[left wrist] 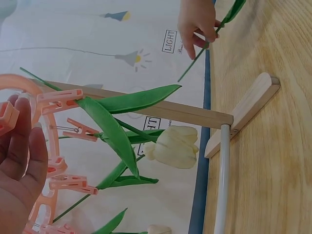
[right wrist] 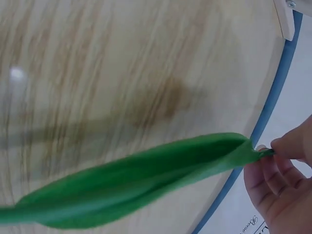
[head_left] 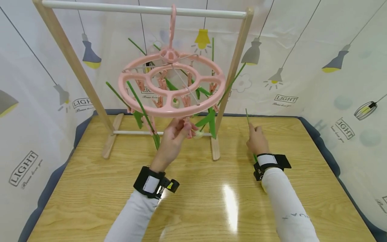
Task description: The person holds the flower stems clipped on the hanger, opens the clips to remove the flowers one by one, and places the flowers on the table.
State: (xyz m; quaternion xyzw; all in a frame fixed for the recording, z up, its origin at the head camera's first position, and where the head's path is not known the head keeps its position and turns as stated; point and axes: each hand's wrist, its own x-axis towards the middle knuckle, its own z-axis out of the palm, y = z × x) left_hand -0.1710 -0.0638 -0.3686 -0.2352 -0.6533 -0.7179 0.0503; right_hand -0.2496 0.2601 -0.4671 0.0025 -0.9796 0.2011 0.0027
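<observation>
A pink round clip hanger (head_left: 169, 111) hangs in the middle of the head view. Below its front rim, my left hand (head_left: 170, 143) pinches a pink clothespin (head_left: 188, 130); the left wrist view shows this clothespin (left wrist: 7, 118) between thumb and fingers. Off to the right, my right hand (head_left: 258, 139) grips the thin green stem (head_left: 247, 116) of an artificial flower, its long leaf (right wrist: 146, 183) large in the right wrist view. A bit of yellow (head_left: 264, 186) shows beside the right sleeve. White tulips (left wrist: 175, 146) hang heads-down from other clothespins (left wrist: 61, 100).
A wooden stand (head_left: 71, 57) with a white top bar (head_left: 121, 8) carries the hanger; its feet (head_left: 215, 148) rest on the wooden table (head_left: 196, 201). Several clipped stems (head_left: 140, 104) stick up around the ring. A lamp-printed cloth (head_left: 326, 94) encloses the back and sides.
</observation>
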